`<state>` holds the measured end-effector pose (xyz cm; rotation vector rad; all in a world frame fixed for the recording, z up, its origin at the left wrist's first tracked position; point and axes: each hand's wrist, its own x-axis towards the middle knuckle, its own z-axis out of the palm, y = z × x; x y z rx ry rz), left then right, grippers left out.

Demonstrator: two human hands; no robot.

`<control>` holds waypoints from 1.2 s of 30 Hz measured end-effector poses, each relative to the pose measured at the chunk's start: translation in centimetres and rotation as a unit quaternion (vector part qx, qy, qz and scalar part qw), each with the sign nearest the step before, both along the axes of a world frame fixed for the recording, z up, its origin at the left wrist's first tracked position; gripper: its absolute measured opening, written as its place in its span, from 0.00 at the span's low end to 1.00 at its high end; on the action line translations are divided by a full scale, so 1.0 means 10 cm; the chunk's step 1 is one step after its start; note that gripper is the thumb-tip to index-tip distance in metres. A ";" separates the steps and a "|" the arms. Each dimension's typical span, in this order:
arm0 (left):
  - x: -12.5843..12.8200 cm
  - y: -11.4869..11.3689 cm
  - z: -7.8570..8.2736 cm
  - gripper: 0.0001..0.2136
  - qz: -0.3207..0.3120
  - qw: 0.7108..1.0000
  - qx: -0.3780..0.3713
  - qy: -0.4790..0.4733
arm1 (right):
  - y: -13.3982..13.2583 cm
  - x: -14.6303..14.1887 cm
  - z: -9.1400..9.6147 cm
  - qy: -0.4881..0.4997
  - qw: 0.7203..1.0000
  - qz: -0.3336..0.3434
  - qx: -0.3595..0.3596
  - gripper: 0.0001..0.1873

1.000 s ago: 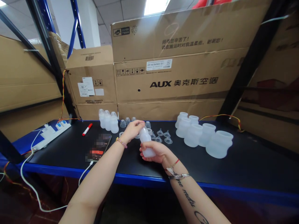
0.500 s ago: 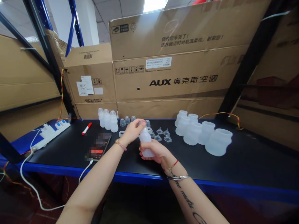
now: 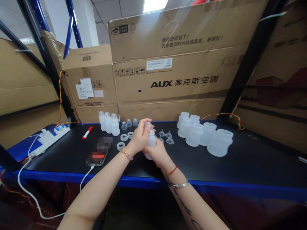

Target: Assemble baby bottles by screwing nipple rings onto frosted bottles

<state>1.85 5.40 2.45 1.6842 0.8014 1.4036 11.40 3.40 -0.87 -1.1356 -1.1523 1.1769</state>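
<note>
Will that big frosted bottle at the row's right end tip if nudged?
The frosted bottle looks thin-walled, so probably light and easy to tip. Fallen, its rounded body would likely roll. The neighbouring bottle stands close and might get knocked.

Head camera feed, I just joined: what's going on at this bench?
A person holds a frosted plastic bottle between both hands, the left hand over its top and the right hand around its lower part. On the black bench stand three more bottles, with rings and small teats nearby, and larger frosted jars to the right.
</note>
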 end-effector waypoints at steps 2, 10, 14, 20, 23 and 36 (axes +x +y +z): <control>0.02 -0.03 0.00 0.17 -0.006 1.000 0.010 -0.005 | -0.01 -0.01 0.00 -0.003 1.000 -0.008 0.005 0.13; 0.01 -0.05 0.04 0.25 -0.071 0.991 -0.028 -0.110 | 0.00 -0.04 0.04 -0.011 0.998 0.011 0.055 0.13; -0.05 -0.03 0.12 0.31 -0.140 0.970 -0.093 -0.177 | 0.02 -0.04 0.08 -0.045 0.997 0.006 0.069 0.13; -0.09 0.01 0.11 0.35 -0.176 0.962 -0.169 -0.126 | 0.03 0.03 0.12 -0.008 0.992 0.115 0.056 0.10; -0.11 -0.01 0.07 0.32 -0.168 0.972 -0.141 -0.080 | 0.03 0.08 0.13 0.025 0.983 0.175 0.045 0.08; -0.08 -0.13 0.07 0.32 -0.157 0.982 -0.108 0.013 | 0.02 0.21 0.13 0.076 0.963 0.258 0.022 0.05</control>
